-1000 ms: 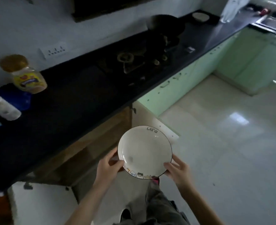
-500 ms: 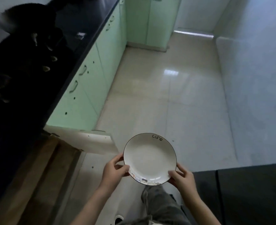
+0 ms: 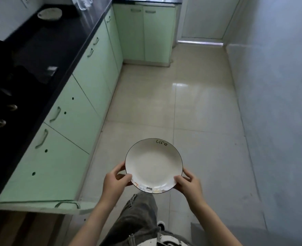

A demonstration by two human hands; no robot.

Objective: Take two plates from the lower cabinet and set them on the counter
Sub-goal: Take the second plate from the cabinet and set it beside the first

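Note:
I hold a white plate point(image 3: 152, 164) with a thin dark rim, the word "life" on its far edge and a coloured pattern on its near edge. It is level, above the tiled floor, to the right of the cabinets. My left hand point(image 3: 115, 181) grips its left near rim and my right hand point(image 3: 188, 184) grips its right near rim. A second pale plate point(image 3: 49, 13) lies far off on the black counter point(image 3: 58, 41) at the top left. The open lower cabinet door point(image 3: 45, 206) juts out at the lower left.
Green cabinet fronts point(image 3: 79, 112) with metal handles run along the left under the counter. A dark stove point(image 3: 3, 89) with knobs sits on the counter at the left. A pale wall point(image 3: 279, 103) bounds the right. My leg point(image 3: 137, 215) is below the plate.
The view has swung right, away from the counter and the open cabinet, toward the floor and far cabinets. The plate stays held in both hands in front of me.

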